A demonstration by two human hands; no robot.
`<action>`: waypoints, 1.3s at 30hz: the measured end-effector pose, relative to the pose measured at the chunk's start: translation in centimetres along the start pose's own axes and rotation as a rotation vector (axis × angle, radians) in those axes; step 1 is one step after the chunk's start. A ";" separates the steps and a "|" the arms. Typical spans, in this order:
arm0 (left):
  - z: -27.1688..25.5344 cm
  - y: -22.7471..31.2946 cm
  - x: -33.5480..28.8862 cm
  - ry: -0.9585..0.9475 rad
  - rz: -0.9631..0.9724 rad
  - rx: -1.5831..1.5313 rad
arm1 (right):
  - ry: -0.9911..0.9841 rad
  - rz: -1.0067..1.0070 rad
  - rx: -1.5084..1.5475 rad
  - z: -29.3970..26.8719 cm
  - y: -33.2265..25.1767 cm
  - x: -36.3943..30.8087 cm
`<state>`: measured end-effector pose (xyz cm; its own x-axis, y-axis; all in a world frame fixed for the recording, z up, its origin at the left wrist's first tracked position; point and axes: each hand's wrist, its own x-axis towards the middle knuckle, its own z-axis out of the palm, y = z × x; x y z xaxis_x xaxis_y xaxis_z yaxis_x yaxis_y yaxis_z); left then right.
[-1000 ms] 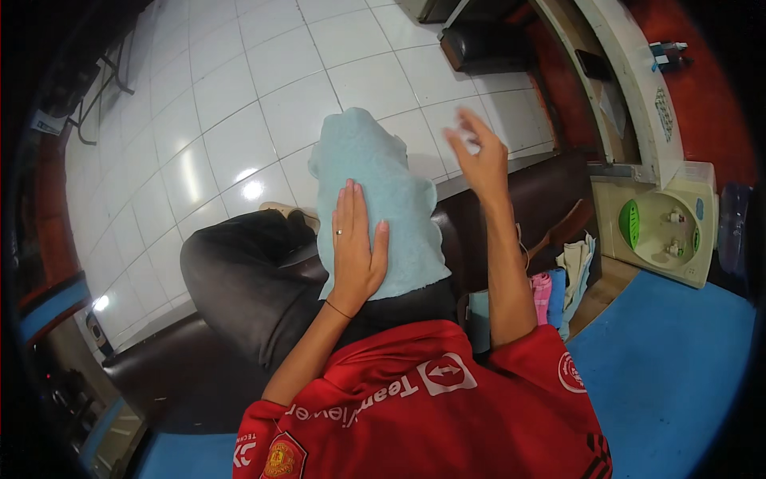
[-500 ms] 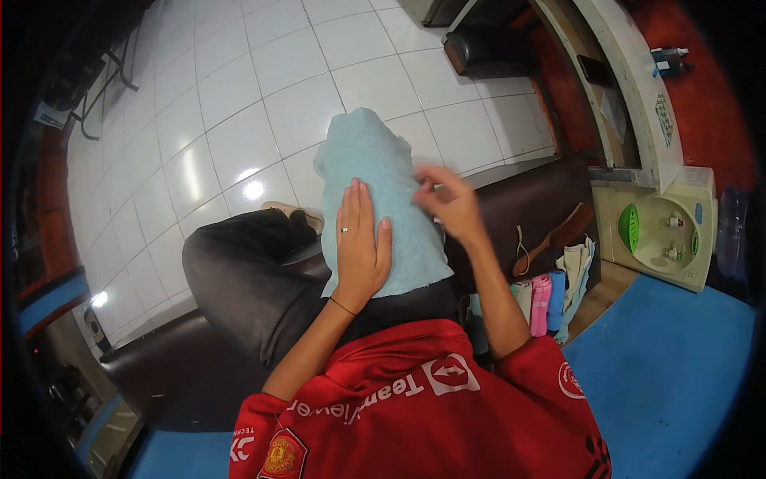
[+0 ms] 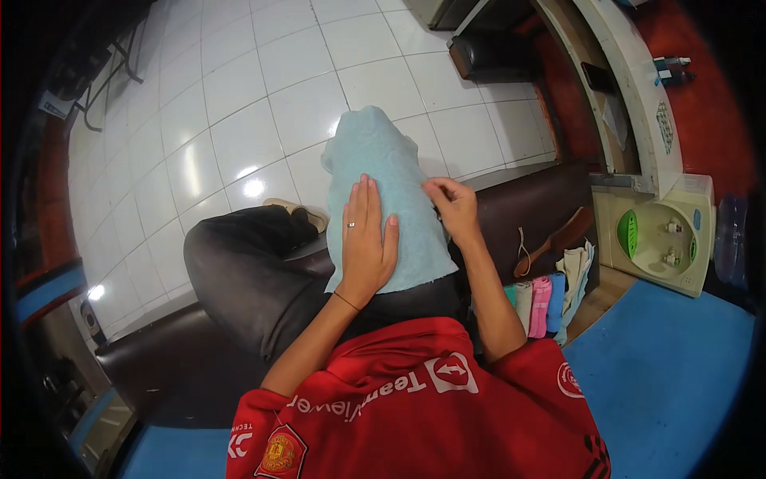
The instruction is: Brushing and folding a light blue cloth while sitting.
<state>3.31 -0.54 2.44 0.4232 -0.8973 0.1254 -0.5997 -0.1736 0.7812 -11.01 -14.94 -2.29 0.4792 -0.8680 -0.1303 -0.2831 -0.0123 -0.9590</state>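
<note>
A light blue cloth (image 3: 383,160) is draped lengthwise over my right leg, with its far end rounded over the knee. My left hand (image 3: 369,235) lies flat on its near part, fingers straight and close together, thumb apart, a ring on one finger. At the cloth's right edge is my right hand (image 3: 455,209), its fingers curled and the fingertips drawn together in a pinch. Whether the pinch holds the cloth's edge or something small cannot be made out.
I sit on a dark brown bench (image 3: 523,219). Right of me stand several folded cloths (image 3: 542,307) in a row, beside a brown wooden brush-like tool (image 3: 558,239) with a cord loop. A cream-coloured basin-like case (image 3: 658,235) stands farther right. White tiles (image 3: 231,120) cover the floor ahead.
My right hand, blurred before, has moved slightly down and its fingers have drawn together at the cloth's edge. The left hand stays flat on the cloth.
</note>
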 end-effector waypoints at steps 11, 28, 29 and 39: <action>0.2 -0.2 -0.3 0.073 -0.034 0.008 | -0.102 -0.108 0.001 1.8 -3.0 0.1; -0.2 0.2 -0.1 0.023 -0.053 -0.006 | 0.051 0.011 -0.084 4.7 -3.8 11.1; -0.3 0.2 0.0 0.009 -0.060 -0.002 | -0.047 -0.010 0.009 5.1 -3.8 11.7; -0.5 0.9 0.2 -0.021 -0.086 0.003 | 0.042 0.008 -0.215 5.9 -2.0 18.3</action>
<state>3.21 -0.67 3.43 0.4589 -0.8873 0.0451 -0.5638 -0.2517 0.7866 3.26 -27.82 -4.21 0.4426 -0.8882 -0.1232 -0.4598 -0.1068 -0.8816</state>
